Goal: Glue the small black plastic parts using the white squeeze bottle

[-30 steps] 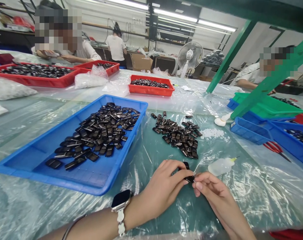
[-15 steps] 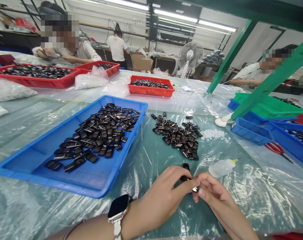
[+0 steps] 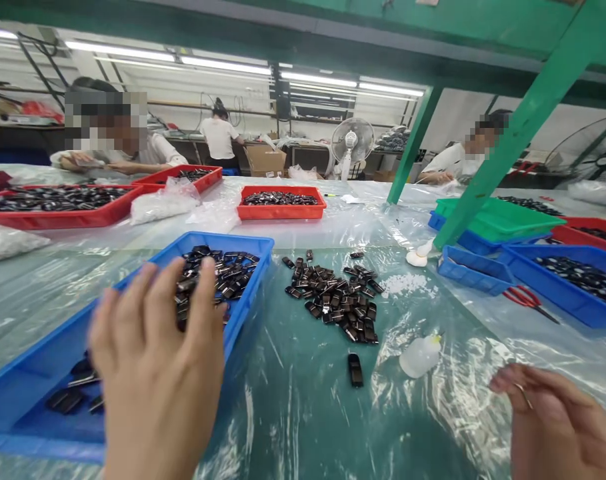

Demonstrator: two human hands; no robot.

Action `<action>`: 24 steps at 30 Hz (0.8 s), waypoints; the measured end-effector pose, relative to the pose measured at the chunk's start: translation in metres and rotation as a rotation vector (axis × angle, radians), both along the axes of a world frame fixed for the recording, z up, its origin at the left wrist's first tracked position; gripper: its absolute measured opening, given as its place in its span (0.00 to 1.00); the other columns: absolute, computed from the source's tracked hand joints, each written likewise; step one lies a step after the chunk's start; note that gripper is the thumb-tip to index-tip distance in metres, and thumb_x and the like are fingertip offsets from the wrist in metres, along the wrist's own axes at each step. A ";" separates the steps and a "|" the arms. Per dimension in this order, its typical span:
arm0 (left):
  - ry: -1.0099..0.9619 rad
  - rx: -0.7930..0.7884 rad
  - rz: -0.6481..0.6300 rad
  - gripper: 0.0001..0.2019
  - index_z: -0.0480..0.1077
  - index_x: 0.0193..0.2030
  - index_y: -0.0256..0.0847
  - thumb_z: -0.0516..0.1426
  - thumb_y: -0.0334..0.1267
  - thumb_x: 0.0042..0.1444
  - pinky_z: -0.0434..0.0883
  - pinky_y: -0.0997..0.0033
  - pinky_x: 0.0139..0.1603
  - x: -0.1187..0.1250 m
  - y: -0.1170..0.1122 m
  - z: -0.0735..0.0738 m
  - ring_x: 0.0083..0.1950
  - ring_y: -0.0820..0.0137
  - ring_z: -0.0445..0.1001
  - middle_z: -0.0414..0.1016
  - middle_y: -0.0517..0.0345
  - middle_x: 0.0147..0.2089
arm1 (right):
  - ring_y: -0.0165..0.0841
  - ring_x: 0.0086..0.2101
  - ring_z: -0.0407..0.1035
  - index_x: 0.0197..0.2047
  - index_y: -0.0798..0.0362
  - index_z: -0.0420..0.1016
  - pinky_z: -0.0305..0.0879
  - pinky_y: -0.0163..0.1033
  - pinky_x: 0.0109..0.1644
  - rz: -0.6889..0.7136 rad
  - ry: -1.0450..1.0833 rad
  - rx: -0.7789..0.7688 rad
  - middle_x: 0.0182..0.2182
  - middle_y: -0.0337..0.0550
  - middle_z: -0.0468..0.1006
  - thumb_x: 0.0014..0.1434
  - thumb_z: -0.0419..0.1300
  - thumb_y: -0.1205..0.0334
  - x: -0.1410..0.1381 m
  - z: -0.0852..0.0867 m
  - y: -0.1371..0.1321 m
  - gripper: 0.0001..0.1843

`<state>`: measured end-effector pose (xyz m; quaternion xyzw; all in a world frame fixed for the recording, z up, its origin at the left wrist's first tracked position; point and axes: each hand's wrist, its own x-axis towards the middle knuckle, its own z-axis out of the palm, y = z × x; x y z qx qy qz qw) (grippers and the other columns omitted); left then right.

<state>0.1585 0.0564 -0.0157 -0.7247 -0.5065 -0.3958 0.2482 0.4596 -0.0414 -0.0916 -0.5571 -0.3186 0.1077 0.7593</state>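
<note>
My left hand (image 3: 157,367), its fingers spread and holding nothing I can see, is raised over the blue tray (image 3: 243,327). Beneath it, partly hidden, lies a heap of small glossy black pieces (image 3: 237,273). My right hand (image 3: 557,420) is at the lower right with fingers curled together; a thin gold-coloured edge shows between them, too small to name. One single black piece (image 3: 355,370) lies on the green mat between my hands. Behind it is a loose pile of similar black pieces (image 3: 340,300). A whitish squeeze bottle (image 3: 420,357) with a yellow tip lies nearer my right hand.
Small white bits (image 3: 410,285) are scattered beside the pile. Red-handled scissors (image 3: 530,301) lie by a small blue bin (image 3: 475,270) at right. A green post (image 3: 503,160) slants down there. A red tray (image 3: 281,211) stands farther back; co-workers sit across the table.
My hands have parted from a small dark piece they held together. The left moved left over the blue tray and opened; the right moved right. The camera view has tilted up.
</note>
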 end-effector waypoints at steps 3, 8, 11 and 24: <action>0.183 -0.144 -0.286 0.29 0.61 0.70 0.37 0.51 0.19 0.62 0.68 0.31 0.62 0.029 0.003 -0.038 0.68 0.41 0.65 0.64 0.35 0.68 | 0.46 0.59 0.63 0.60 0.44 0.62 0.56 0.54 0.64 0.118 -0.038 -0.249 0.60 0.52 0.68 0.60 0.65 0.45 0.006 -0.020 0.015 0.30; 0.328 -0.519 -0.784 0.36 0.54 0.73 0.42 0.47 0.17 0.58 0.74 0.46 0.62 0.067 -0.009 -0.102 0.71 0.52 0.64 0.63 0.46 0.71 | 0.49 0.65 0.58 0.67 0.40 0.54 0.68 0.50 0.55 0.384 -0.045 -0.551 0.65 0.49 0.67 0.56 0.65 0.38 0.004 -0.044 0.026 0.42; 0.285 -0.675 -0.812 0.25 0.61 0.68 0.41 0.53 0.25 0.66 0.74 0.41 0.61 0.068 -0.007 -0.103 0.68 0.51 0.67 0.67 0.47 0.69 | 0.47 0.61 0.64 0.57 0.43 0.62 0.70 0.42 0.46 0.406 -0.034 -0.601 0.60 0.51 0.73 0.57 0.63 0.36 0.000 -0.037 0.023 0.32; -0.541 -1.117 -0.991 0.16 0.70 0.58 0.37 0.60 0.36 0.65 0.49 0.18 0.66 0.064 -0.006 -0.104 0.69 0.38 0.58 0.65 0.37 0.65 | 0.47 0.54 0.70 0.48 0.47 0.76 0.70 0.45 0.51 0.381 -0.157 -0.508 0.51 0.48 0.78 0.57 0.65 0.39 0.017 -0.058 0.015 0.24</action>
